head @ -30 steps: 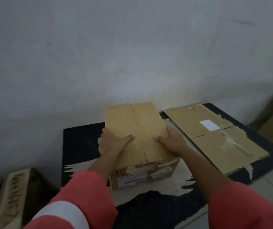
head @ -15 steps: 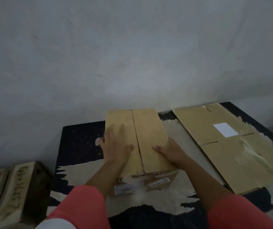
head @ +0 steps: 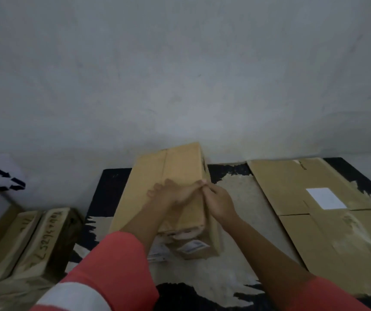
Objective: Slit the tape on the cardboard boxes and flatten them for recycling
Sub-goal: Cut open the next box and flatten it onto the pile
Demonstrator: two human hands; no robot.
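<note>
A small brown cardboard box (head: 150, 176) stands on the dark worn table (head: 106, 194), its two top flaps closed with a seam down the middle. White labels show on its near end. My left hand (head: 171, 195) lies flat across the top, fingers reaching the right edge. My right hand (head: 219, 202) grips the box's right top edge, fingertips meeting those of the left hand. A flattened cardboard box (head: 314, 212) with a white label lies to the right on the same table.
Several boxes with handwritten numbers (head: 43, 241) stand on the left beside the table. A white sign with a black recycling symbol (head: 4, 179) leans on the grey wall behind them. The wall runs close behind the table.
My left hand slid from the left flap across the top to the right edge. My right hand moved from the top onto the right edge. The view shifted left.
</note>
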